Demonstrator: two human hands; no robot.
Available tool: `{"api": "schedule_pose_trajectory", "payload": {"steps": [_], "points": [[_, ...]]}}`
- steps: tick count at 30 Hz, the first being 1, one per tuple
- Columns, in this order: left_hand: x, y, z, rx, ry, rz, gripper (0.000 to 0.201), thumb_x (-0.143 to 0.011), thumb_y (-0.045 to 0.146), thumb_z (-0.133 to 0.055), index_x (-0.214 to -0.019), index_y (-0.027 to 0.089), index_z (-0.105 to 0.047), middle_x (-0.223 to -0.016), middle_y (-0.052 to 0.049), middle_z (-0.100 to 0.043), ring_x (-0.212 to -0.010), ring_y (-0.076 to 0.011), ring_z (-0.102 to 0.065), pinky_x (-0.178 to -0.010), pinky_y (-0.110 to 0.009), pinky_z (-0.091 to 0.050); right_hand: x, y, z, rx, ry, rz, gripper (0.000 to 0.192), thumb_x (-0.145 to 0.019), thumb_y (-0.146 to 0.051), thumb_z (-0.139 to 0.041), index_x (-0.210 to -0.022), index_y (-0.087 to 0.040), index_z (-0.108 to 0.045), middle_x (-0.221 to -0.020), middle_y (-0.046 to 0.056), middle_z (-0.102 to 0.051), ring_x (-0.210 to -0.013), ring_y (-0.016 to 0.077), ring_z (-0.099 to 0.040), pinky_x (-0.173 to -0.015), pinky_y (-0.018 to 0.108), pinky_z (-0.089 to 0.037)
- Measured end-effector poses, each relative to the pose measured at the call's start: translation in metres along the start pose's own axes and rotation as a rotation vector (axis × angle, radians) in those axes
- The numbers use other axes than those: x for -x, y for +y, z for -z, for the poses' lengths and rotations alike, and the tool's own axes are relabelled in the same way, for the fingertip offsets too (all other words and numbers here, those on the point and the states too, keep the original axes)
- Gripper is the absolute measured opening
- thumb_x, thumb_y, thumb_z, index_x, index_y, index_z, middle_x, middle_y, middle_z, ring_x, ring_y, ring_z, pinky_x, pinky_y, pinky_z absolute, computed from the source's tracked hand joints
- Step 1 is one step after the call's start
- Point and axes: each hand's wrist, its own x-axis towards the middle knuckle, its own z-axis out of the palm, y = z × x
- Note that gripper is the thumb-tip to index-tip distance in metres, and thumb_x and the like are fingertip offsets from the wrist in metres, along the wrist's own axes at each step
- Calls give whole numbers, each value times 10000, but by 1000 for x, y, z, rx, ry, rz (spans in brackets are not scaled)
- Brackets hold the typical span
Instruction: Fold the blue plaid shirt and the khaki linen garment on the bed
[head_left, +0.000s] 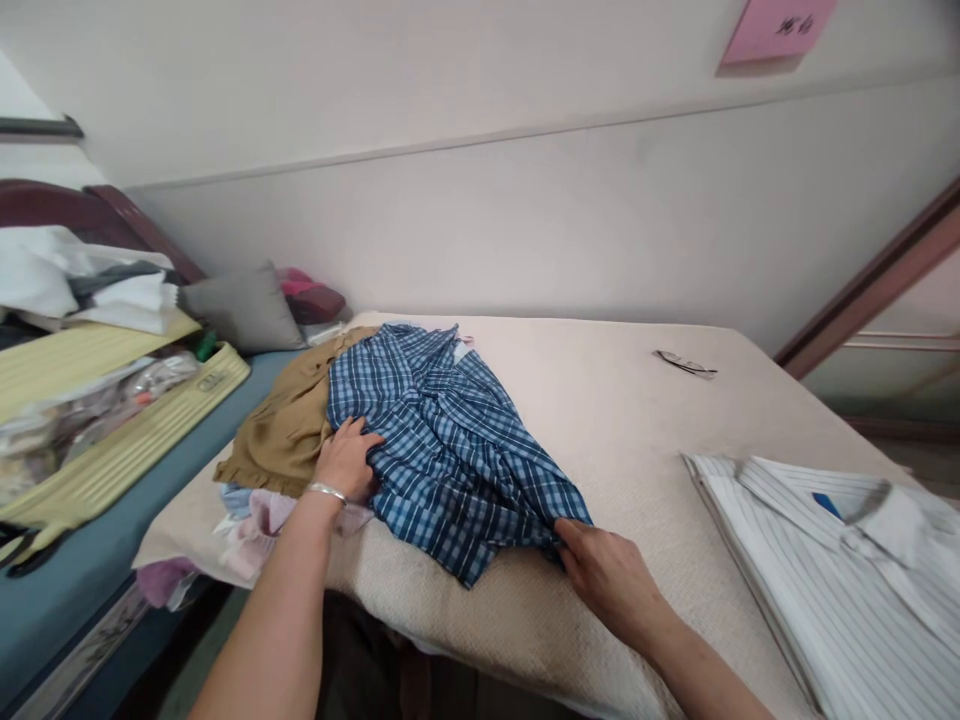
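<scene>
A blue plaid shirt (442, 430) lies crumpled on a beige mattress (645, 440), partly over a heap of other clothes. My left hand (346, 460), with a silver bangle at the wrist, grips the shirt's left edge. My right hand (604, 570) pinches the shirt's lower right corner near the mattress front. A tan garment (289, 425) lies under and left of the plaid shirt, with pink and pale clothes (251, 525) below it at the mattress corner.
A folded white striped shirt (832, 560) lies at the right. Eyeglasses (686, 364) rest at the mattress back. To the left is an open yellow suitcase (112, 440) on a blue bed, with a grey pillow (240, 310) behind. A wall runs along the back.
</scene>
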Motion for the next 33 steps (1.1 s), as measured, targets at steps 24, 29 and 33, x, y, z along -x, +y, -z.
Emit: {"api": "schedule_pose_trajectory", "payload": {"steps": [24,29,33], "points": [[-9,32,5,439,-206,-272,333,-791,117,-495,-956,208,-769,-922,-36,-745,-876,-198,-642,-875,-291,-469,-2,9,15,-252,103,29,214,-884,-129,-443,-1024,-219,-578,-973,51,-645,-918,204,-612,-790,292,-417],[7,33,12,662,-551,-391,211,-758,259,-551,-775,171,-743,-640,20,-614,-587,-123,-498,-587,-214,-396,9,19,33,-542,-285,120,182,-848,-186,-496,-669,-210,-478,-611,-36,-446,-594,132,-448,-578,243,-329],[11,30,18,962,-575,-325,343,-761,462,-611,-841,142,-705,-703,-5,-599,-627,-127,-484,-597,-225,-396,15,48,50,-827,-426,79,310,-873,-402,-590,-649,-194,-542,-649,-18,-512,-622,130,-481,-593,235,-387]]}}
